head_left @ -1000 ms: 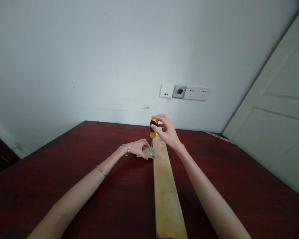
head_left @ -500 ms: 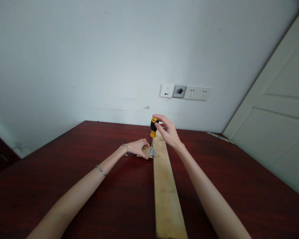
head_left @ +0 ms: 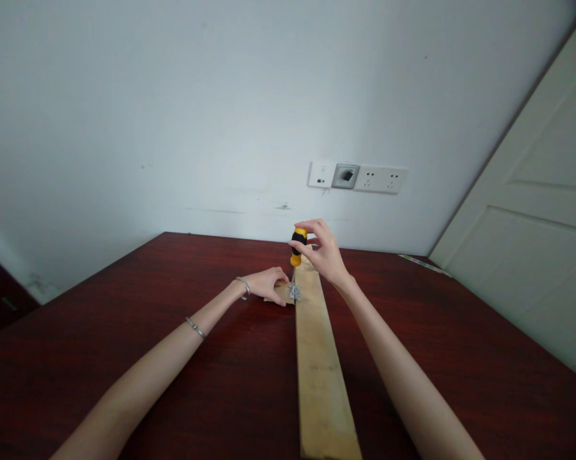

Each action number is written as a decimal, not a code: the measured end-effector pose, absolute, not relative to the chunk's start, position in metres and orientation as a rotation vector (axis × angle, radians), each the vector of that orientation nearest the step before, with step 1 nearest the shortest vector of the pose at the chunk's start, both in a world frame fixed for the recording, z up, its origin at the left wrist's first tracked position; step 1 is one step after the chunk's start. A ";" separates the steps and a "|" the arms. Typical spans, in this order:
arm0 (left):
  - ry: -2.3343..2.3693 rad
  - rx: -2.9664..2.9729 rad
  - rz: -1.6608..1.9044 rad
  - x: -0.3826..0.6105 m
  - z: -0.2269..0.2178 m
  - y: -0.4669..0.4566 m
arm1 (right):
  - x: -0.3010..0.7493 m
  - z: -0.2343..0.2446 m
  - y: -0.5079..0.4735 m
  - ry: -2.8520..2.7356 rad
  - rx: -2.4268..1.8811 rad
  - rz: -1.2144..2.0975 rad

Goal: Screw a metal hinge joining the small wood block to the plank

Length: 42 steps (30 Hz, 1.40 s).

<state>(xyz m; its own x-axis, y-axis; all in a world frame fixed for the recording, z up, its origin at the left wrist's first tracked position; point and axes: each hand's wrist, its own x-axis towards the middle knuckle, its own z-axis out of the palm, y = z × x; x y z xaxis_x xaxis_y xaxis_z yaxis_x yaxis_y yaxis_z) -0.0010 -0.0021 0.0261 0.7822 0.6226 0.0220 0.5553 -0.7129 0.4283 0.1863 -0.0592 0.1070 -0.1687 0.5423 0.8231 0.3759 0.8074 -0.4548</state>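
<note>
My right hand (head_left: pixel 320 250) grips a yellow and black screwdriver (head_left: pixel 298 246) by its handle, fingers near the top and thumb across the side. The shaft points down at a small metal hinge (head_left: pixel 295 292). This hinge bridges a long wooden plank (head_left: pixel 319 358) and a small wooden block (head_left: pixel 282 293) at the plank's left edge. Closed on that block is my left hand (head_left: pixel 268 284), its thumb in front and its fingers behind. The screwdriver's tip is too small to make out against the hinge.
Plank and block lie on a dark red wooden table (head_left: pixel 211 383). Behind its far edge stands a white wall with a row of sockets (head_left: pixel 357 177). A pale panelled door (head_left: pixel 532 243) is at the right. A thin printed strip (head_left: pixel 424 264) lies along the table's far right edge.
My right thumb has shifted left across the screwdriver handle, and the handle has tilted slightly to the right. My left hand, the block and the plank have stayed in place.
</note>
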 end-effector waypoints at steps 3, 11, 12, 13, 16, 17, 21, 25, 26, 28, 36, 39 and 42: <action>0.895 2.573 0.229 -0.001 0.025 -0.002 | 0.187 0.107 -0.060 -1.811 -0.696 0.179; 0.900 2.574 0.208 0.000 0.028 -0.004 | 0.187 0.106 -0.057 -1.821 -0.662 0.172; 0.905 2.573 0.206 0.000 0.028 -0.004 | 0.187 0.106 -0.057 -1.819 -0.667 0.169; 0.910 2.572 0.206 0.000 0.028 -0.004 | 0.187 0.106 -0.058 -1.819 -0.670 0.171; 0.914 2.567 0.217 0.000 0.028 -0.005 | 0.187 0.107 -0.059 -1.833 -0.663 0.185; 0.912 2.568 0.220 0.000 0.028 -0.004 | 0.187 0.107 -0.059 -1.841 -0.658 0.190; 0.897 2.575 0.214 0.000 0.027 -0.003 | 0.188 0.106 -0.057 -1.844 -0.659 0.182; 0.896 2.574 0.223 0.000 0.026 -0.002 | 0.187 0.106 -0.057 -1.825 -0.670 0.192; 0.893 2.572 0.225 0.000 0.026 -0.002 | 0.187 0.106 -0.058 -1.824 -0.670 0.196; 0.889 2.569 0.228 0.000 0.026 -0.002 | 0.187 0.106 -0.058 -1.830 -0.671 0.203; 0.898 2.567 0.240 0.000 0.025 -0.002 | 0.187 0.106 -0.058 -1.815 -0.672 0.183; 0.898 2.576 0.236 0.000 0.026 -0.002 | 0.187 0.108 -0.060 -1.814 -0.677 0.190; 0.884 2.582 0.236 0.000 0.026 -0.002 | 0.188 0.109 -0.062 -1.837 -0.666 0.208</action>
